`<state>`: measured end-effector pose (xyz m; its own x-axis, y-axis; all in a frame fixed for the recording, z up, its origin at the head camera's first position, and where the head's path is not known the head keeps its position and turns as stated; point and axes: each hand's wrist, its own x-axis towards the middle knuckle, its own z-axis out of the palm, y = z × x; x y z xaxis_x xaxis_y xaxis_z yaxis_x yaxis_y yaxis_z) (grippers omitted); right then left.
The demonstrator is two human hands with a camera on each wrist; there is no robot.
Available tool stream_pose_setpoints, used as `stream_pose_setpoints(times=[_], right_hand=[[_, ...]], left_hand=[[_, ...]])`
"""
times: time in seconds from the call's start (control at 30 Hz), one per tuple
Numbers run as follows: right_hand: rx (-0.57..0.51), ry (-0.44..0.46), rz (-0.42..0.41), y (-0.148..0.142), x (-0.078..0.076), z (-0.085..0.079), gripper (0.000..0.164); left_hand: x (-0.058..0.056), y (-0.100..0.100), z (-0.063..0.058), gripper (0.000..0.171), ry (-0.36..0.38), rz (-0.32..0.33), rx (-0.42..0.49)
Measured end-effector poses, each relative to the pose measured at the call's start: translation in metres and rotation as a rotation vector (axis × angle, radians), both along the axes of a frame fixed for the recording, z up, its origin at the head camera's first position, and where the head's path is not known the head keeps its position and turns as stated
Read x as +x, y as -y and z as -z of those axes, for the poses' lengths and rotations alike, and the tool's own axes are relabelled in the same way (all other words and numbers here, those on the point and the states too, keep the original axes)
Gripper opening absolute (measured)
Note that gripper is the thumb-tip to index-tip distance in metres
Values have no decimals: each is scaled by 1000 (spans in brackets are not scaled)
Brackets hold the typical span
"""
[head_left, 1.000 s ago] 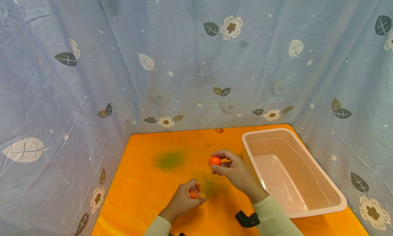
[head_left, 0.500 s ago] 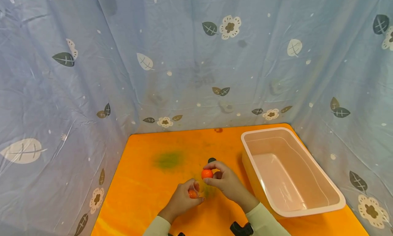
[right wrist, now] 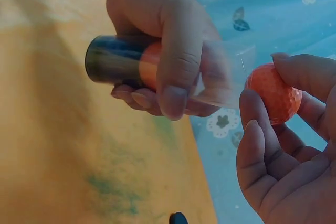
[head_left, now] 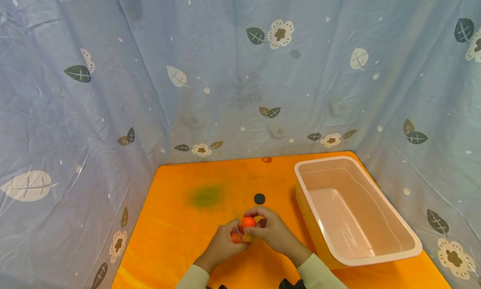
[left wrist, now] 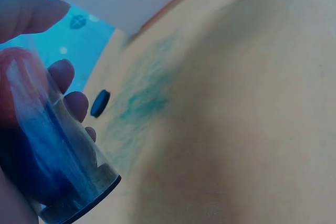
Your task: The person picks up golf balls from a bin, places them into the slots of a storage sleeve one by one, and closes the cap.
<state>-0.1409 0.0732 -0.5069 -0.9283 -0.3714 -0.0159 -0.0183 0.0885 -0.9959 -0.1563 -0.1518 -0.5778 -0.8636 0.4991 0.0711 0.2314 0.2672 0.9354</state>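
Note:
My left hand (head_left: 222,242) grips a clear tube (right wrist: 228,72) whose closed end has a black rim. Inside are an orange ball (right wrist: 150,65) and something dark at the closed end, too blurred to tell. Fingers and thumb of my right hand (head_left: 277,231) pinch an orange dimpled golf ball (right wrist: 277,95) at the tube's open mouth. Whether that ball touches the rim, I cannot tell. On the table beyond both hands lies a small black round cap (head_left: 259,199), also visible past the tube in the left wrist view.
A pale pink plastic bin (head_left: 334,216) stands to the right of my hands on the orange table (head_left: 176,230). Green stains (head_left: 206,196) mark the tabletop. Blue curtains (head_left: 221,72) with leaves and flowers enclose the back and both sides.
My right hand has moved left and nearer with the golf ball, up to the tube's mouth. This uncovers the black cap. The left hand stays in place with the tube.

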Motion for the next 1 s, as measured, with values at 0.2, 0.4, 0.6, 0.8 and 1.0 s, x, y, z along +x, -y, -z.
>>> stream_pose_setpoints(times=[0.2, 0.4, 0.6, 0.8, 1.0], right_hand=[[-1, -19, -31, 3, 1, 3, 30], [35, -27, -54, 6, 4, 4, 28], [52, -34, -56, 6, 3, 5, 27], [49, -19, -50, 5, 2, 5, 28], [48, -4, -3, 1, -2, 11, 31]], left_hand=[[2, 0, 2, 31, -23, -9, 15], [2, 1, 3, 36, -25, 1, 29], [3, 1, 2, 35, -20, 3, 28], [3, 1, 3, 36, -16, 0, 23], [2, 0, 3, 33, -22, 4, 33]])
